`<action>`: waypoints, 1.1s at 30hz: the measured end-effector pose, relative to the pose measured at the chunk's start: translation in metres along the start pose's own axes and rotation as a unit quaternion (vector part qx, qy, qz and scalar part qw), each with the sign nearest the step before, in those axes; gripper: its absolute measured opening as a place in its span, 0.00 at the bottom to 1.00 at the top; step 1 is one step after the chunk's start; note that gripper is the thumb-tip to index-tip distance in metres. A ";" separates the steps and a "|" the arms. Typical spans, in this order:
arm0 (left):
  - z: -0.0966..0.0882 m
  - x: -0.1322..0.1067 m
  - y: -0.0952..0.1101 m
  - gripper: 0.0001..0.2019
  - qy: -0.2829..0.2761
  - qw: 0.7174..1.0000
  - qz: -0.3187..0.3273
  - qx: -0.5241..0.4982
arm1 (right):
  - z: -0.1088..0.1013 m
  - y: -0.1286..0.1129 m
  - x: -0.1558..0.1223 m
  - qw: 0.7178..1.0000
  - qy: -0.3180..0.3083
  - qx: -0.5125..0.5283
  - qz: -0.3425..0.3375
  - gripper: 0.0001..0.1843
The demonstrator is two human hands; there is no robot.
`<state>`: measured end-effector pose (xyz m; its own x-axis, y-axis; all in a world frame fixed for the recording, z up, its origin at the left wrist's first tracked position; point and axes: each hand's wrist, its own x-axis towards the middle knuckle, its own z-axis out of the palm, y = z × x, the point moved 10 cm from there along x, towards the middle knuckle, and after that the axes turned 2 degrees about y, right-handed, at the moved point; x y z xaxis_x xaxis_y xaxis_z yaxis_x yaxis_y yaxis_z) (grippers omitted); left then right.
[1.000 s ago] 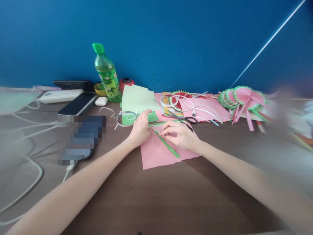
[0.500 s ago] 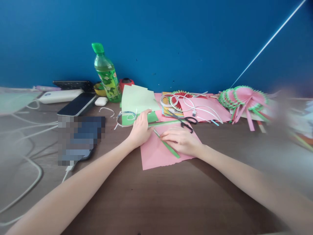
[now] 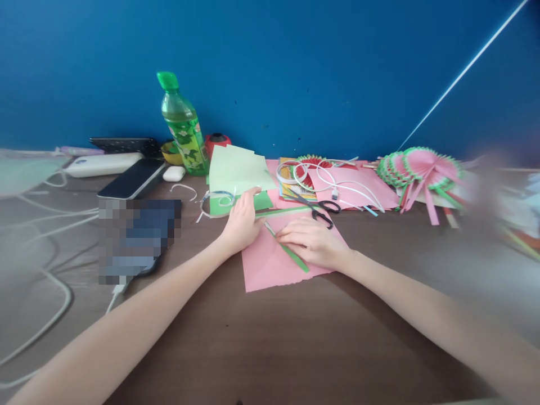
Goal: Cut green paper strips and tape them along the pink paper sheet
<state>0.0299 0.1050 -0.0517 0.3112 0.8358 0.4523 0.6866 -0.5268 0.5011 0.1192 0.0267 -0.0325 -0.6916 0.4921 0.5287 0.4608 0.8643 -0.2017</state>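
A pink paper sheet [image 3: 264,275] lies on the table under both my hands. My left hand [image 3: 241,222] rests at its upper left corner, fingers stretched out, with the thumb side close to the upper end of a green paper strip [image 3: 297,260]. My right hand [image 3: 310,239] has its fingers drawn together on that strip, which slants down across the pink sheet. Another green strip [image 3: 291,212] lies along the sheet's top edge. Black-handled scissors [image 3: 323,216] lie just beyond my right hand. Pale green paper [image 3: 238,169] stands behind my left hand.
A green drink bottle [image 3: 183,129] leans at the wall. Phones [image 3: 133,180], a white earbud case [image 3: 174,173] and cables are on the left. A white cable [image 3: 363,188] coils over pink paper behind. A folded pink-and-green paper craft [image 3: 428,169] sits at right.
The view has shifted very slightly. Both hands and the green strip keep the same places on the pink sheet.
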 end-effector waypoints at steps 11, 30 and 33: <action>0.001 0.000 -0.001 0.29 -0.008 1.000 -0.005 0.005 | -0.008 -0.012 -0.002 0.996 0.038 -0.065 -0.043 0.10; 0.000 0.000 -0.002 0.29 -0.006 1.000 -0.018 0.002 | -0.006 -0.026 -0.003 0.988 0.031 -0.124 -0.089 0.10; 0.001 0.000 -0.002 0.29 -0.013 1.000 -0.028 0.006 | -0.004 -0.025 -0.004 0.988 0.029 -0.119 -0.094 0.10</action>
<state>0.0288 0.1061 -0.0535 0.2899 0.8673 0.4045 0.7111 -0.4781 0.5155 0.1129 0.0024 -0.0259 -0.7481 0.3123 0.5855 0.4497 0.8874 0.1012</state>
